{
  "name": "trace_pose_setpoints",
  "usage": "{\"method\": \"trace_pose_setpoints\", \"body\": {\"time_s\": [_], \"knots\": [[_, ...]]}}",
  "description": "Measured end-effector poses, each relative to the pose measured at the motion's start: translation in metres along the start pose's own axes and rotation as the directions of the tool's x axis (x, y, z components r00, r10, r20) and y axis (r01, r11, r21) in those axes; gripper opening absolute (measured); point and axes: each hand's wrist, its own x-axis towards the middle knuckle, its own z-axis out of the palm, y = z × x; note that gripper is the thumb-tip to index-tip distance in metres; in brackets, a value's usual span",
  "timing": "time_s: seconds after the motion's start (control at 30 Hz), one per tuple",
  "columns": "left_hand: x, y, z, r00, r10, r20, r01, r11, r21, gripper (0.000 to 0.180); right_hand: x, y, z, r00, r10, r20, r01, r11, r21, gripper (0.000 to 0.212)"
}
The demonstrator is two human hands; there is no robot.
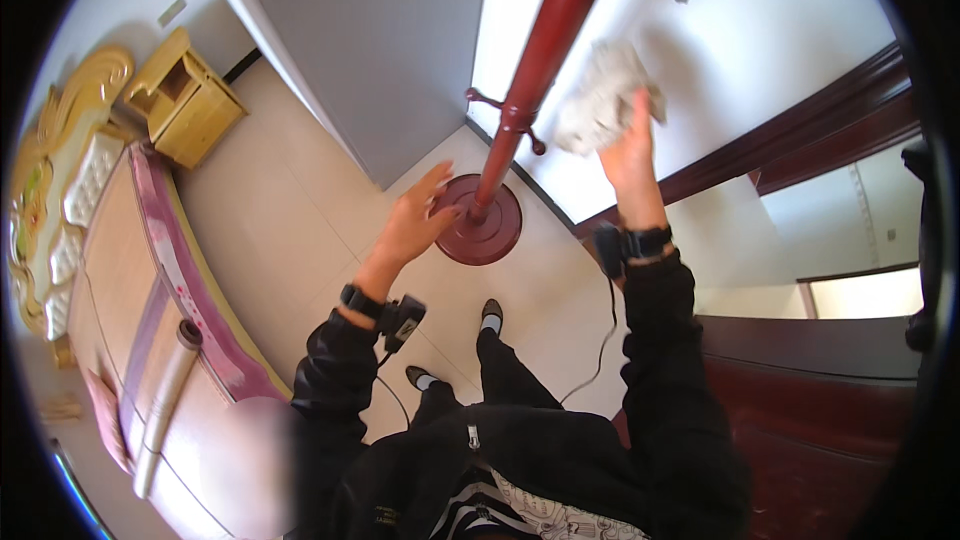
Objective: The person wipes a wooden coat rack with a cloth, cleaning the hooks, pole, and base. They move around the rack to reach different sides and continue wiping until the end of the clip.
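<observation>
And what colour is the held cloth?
The cloth is greyish white, seen best in the head view.

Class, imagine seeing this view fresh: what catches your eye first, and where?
A dark red pole stand slants up from its round base at upper centre. Right of it, the right hand holds a crumpled pale cloth. Along the left side lies a bed with an ornate headboard.

Cloth [603, 90] looks matt, rumpled. Coat stand [535, 80]: smooth, glossy, looks like lacquered wood. Floor [290, 210]: smooth tile, faint sheen. Nightstand [200, 130] looks wooden, varnished. Grey panel [370, 50]: smooth, matt.
</observation>
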Motion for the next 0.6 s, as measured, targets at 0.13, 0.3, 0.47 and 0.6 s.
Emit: {"method": "trace_pose_setpoints", "body": {"time_s": [0.13,0.3,0.47,0.6], "knots": [[0.119,0.04,0.055,0.992,0.11,-0.059,-0.099,0.981,0.168,0.096,0.06,0.02,-0.023,0.848,-0.324,-0.418,0.024,0.814,-0.581,0.049],[0.174,0.032,0.095,0.976,0.073,-0.206,-0.059,0.995,0.075,0.097,0.065,0.052,-0.072,0.916,-0.324,-0.235,0.088,0.735,-0.672,0.052],[0.181,0.011,0.11,0.949,0.119,-0.292,-0.052,0.972,0.227,0.088,0.035,0.07,-0.109,0.935,-0.284,-0.213,0.087,0.765,-0.639,0.067],[0.188,-0.008,0.11,0.947,0.197,-0.253,-0.139,0.964,0.228,0.086,-0.008,0.092,-0.126,0.929,-0.137,-0.345,-0.056,0.867,-0.495,0.046]]}}
